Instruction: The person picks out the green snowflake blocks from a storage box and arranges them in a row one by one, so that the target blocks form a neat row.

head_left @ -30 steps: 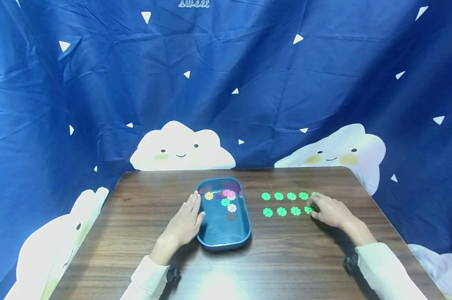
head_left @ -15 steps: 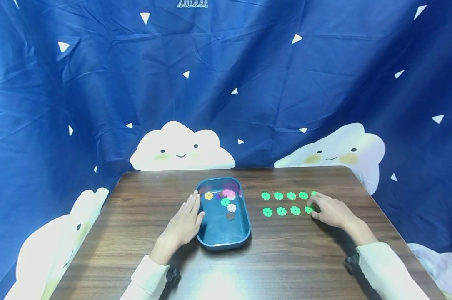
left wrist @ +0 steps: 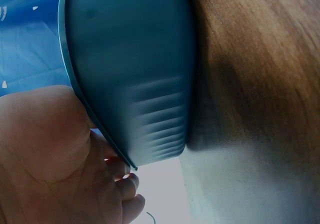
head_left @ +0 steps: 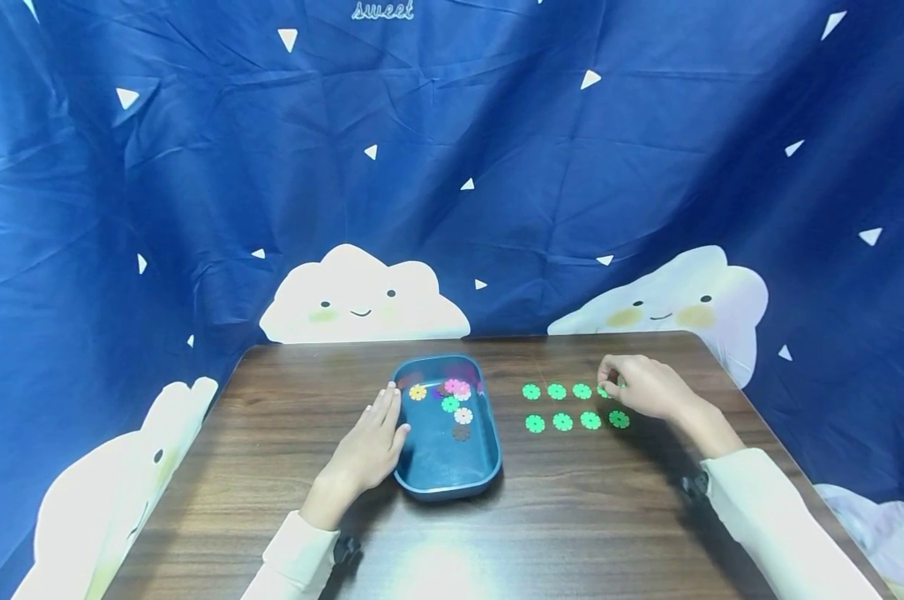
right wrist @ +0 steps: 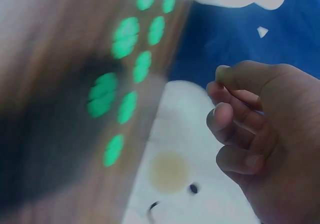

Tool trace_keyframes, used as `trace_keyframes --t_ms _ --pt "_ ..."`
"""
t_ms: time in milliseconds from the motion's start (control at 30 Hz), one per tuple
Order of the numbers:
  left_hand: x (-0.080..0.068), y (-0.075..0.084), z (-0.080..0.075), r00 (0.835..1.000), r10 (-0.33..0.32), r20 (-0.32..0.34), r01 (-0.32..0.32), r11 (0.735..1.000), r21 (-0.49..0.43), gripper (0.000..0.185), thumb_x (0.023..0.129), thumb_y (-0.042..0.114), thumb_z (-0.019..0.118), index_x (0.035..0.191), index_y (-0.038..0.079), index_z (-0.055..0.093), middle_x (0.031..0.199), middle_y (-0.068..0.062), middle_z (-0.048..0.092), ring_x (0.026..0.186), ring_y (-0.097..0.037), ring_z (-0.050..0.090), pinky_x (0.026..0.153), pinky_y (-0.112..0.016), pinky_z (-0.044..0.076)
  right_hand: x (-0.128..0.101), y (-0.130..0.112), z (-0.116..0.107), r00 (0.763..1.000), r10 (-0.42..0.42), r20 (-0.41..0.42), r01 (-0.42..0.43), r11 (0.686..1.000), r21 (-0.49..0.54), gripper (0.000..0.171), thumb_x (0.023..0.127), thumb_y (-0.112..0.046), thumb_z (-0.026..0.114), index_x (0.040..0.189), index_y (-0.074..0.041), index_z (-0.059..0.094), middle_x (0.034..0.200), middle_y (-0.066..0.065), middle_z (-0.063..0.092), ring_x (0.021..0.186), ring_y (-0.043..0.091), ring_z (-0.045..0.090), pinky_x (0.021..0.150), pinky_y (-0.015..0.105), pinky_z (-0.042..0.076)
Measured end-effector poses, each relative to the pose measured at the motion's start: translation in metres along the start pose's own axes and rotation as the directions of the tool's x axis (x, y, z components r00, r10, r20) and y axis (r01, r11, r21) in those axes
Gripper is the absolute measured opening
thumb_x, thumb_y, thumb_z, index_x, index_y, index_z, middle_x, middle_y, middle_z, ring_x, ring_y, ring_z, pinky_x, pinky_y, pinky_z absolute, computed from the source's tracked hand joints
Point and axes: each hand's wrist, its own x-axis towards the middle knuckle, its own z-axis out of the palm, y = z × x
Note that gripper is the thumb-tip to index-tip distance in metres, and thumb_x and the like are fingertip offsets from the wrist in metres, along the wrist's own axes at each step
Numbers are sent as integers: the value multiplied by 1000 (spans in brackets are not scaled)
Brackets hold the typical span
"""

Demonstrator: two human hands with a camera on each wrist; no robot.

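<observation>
My left hand [head_left: 365, 442] lies along the left side of a blue tray [head_left: 452, 490], fingers straight and touching its rim. The left wrist view shows the palm beside the tray's outer wall [left wrist: 130, 49]. My right hand [head_left: 649, 387] is above the right end of two rows of green flower-shaped plastic discs [head_left: 562, 422], covering part of the back row. From the right wrist view, its fingers [right wrist: 235, 159] are loosely curled, with nothing visible between them, and the green discs [right wrist: 102, 95] lie apart from it on the table.
Inside the tray are several loose flower discs, among them a yellow one [head_left: 417, 392], a pink one [head_left: 461, 388], a green one [head_left: 450, 404] and a brown one [head_left: 461, 432]. The wooden table [head_left: 571, 533] ends at a blue cloud-patterned curtain [head_left: 496, 208].
My right hand has risen and moved back off the front row, uncovering the green disc at its right end. The left hand and tray stay put.
</observation>
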Motion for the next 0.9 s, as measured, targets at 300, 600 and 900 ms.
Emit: trace_keyframes --t_ms 300,600,900 --pt "0 2 -1 1000 -22 6 21 1000 16 62 106 34 36 155 -2 20 164 -17 16 152 -32 18 122 -50 24 34 -56 -17 994 -105 4 105 994 -16 5 91 -28 67 88 -24 66 78 -16 61 70 6 55 63 33 48" --pt "-1 1 0 1000 -14 3 14 1000 6 63 106 36 35 154 -2 20 164 -17 17 152 -32 18 122 -51 24 63 -108 -17 979 -201 37 201 980 10 5 91 -24 65 90 -21 68 75 -13 60 65 8 52 62 29 46" --pt "-2 3 -3 1000 -21 12 21 1000 12 63 106 34 36 155 -2 20 164 -16 16 152 -32 18 122 -51 24 90 -147 -3 967 -244 68 241 969 47 5 92 -26 63 89 -25 67 80 -14 61 71 9 54 65 28 47"
